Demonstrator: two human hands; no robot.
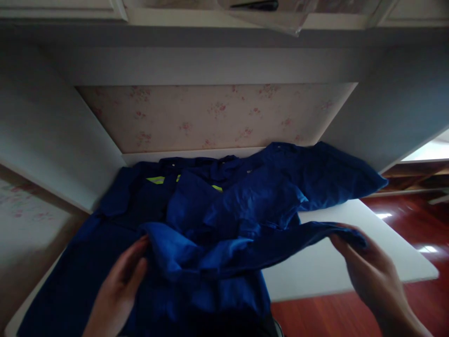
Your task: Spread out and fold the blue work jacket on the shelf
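Apart, both hands (121,281) gripping jacket (217,220)

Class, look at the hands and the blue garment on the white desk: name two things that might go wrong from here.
1. The right hand holds only the tip of a sleeve stretched past the white desk edge; a weak grip may let it drop toward the floor.
2. The blue garment lies bunched, and the left hand pinches one fold, so creases may get pressed in.

White desk (326,271), blue work jacket (224,220) spread across
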